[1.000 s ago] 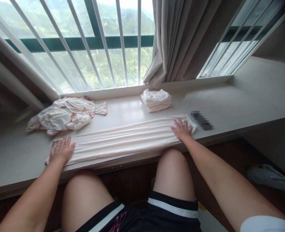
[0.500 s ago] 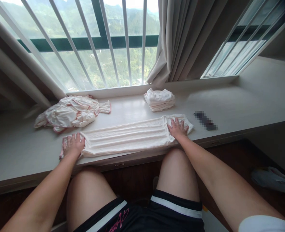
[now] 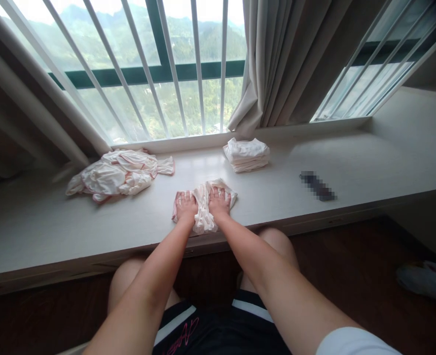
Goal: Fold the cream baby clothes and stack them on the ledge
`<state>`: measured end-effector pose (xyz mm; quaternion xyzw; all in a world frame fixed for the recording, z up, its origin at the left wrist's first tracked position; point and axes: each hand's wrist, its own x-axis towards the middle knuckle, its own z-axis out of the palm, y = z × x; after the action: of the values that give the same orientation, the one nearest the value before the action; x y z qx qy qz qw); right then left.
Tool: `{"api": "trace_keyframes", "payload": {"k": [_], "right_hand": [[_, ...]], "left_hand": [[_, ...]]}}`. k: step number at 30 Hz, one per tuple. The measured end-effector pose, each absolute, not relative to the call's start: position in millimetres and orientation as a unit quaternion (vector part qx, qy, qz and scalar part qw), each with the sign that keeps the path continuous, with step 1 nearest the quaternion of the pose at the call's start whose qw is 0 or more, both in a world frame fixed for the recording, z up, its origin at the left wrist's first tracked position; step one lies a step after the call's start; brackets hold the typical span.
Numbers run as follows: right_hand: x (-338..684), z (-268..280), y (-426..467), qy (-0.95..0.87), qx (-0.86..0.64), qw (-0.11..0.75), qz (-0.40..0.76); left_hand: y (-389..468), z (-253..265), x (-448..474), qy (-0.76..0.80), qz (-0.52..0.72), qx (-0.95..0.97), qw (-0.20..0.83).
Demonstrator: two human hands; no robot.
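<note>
A white garment with pinkish edges point(image 3: 204, 209) lies bunched on the sill near its front edge, its middle gathered into creases. On its left end my left hand point(image 3: 186, 204) rests palm down, fingers spread. My right hand point(image 3: 220, 199) presses flat on the right end, fingers also apart. Only the bunched cloth separates the two hands. Behind and to the right sits a stack of folded white garments point(image 3: 246, 155). To the left lies a loose heap of white clothes with pink trim point(image 3: 114, 175).
The pale window sill point(image 3: 277, 192) runs across the view. A dark pixelated object point(image 3: 317, 186) lies on its right part. Behind are a barred window point(image 3: 199, 98) and grey curtains point(image 3: 273, 64). A translucent plastic bag point(image 3: 425, 280) sits on the dark floor at right.
My hands have come together from far apart, the left moving right and the right moving left. The garment, stretched long between them before, is now bunched up. The view has shifted slightly.
</note>
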<state>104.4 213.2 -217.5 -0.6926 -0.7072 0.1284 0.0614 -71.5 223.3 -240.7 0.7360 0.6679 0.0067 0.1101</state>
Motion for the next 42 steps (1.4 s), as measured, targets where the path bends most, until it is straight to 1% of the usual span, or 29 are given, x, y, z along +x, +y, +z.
{"api": "trace_keyframes", "payload": {"k": [3, 7, 14, 19, 27, 30, 35, 42], "right_hand": [[101.9, -216.5, 214.0, -0.719, -0.678, 0.05, 0.142], [110.7, -217.9, 215.1, -0.72, -0.678, 0.051, 0.139], [129.3, -213.9, 212.3, -0.71, -0.692, 0.064, 0.117], [190.0, -213.4, 220.2, -0.669, -0.735, 0.052, 0.098], [343.6, -223.3, 222.1, -0.577, -0.814, 0.022, 0.064], [370.8, -226.6, 220.1, -0.583, -0.81, 0.015, 0.063], [372.4, -229.7, 221.5, -0.586, -0.808, 0.012, 0.06], [369.6, -234.2, 222.8, -0.585, -0.808, 0.031, 0.055]], "left_hand": [[221.9, -241.7, -55.6, 0.699, 0.028, 0.709, 0.09], [216.2, -234.4, -56.7, 0.705, 0.03, 0.703, 0.091], [208.2, -221.6, -95.9, 0.71, 0.038, 0.698, 0.079], [200.8, -214.8, -176.8, 0.76, 0.014, 0.646, 0.066], [146.4, -209.6, -356.8, 0.84, -0.057, 0.54, 0.003], [130.2, -212.4, -390.9, 0.834, -0.07, 0.547, -0.012], [128.6, -212.7, -390.7, 0.834, -0.083, 0.545, -0.013], [128.5, -215.7, -376.5, 0.83, -0.071, 0.551, -0.033]]}}
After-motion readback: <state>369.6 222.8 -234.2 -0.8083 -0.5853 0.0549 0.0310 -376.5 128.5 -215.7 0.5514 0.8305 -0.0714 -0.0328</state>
